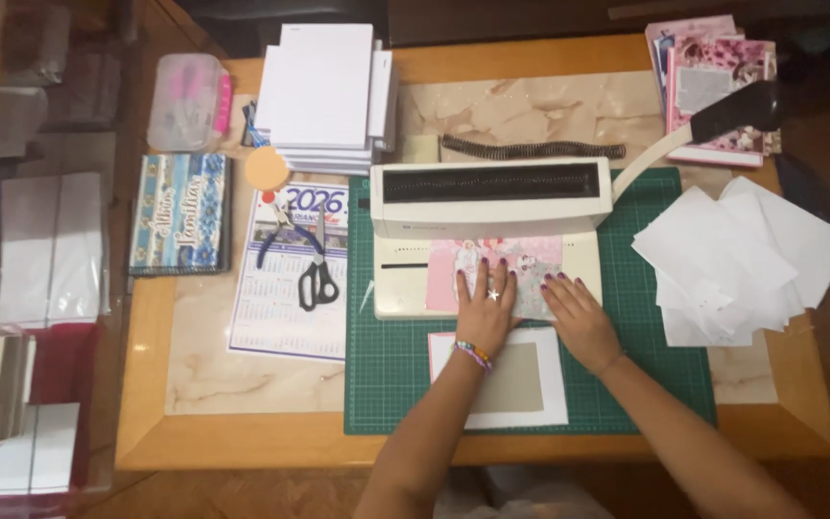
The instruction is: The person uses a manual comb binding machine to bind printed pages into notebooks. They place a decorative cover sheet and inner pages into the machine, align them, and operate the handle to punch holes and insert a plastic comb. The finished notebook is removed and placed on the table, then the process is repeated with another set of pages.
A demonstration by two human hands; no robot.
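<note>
Nearest the viewer, a white-bordered card [516,380] with a grey-brown centre lies flat on a green cutting mat [646,375], not yet touched. Just beyond it, both hands press flat with fingers spread on a pink printed cover [511,264] that rests on the bed of a cream binding machine [492,207]. The left hand [485,308] wears a ring and beaded bracelets; the right hand [578,315] lies beside it. The cover's far edge sits at the machine's slot; whether it is punched cannot be told. The lever [713,120] stands raised. To the right, loose white sheets [742,259] fan out. Left, scissors [317,274] lie on a glossy calendar [285,288]. Farther back, a black spiral coil [530,149] and a stack of white paper [329,91] wait on the wood-rimmed marble counter [242,423].
</note>
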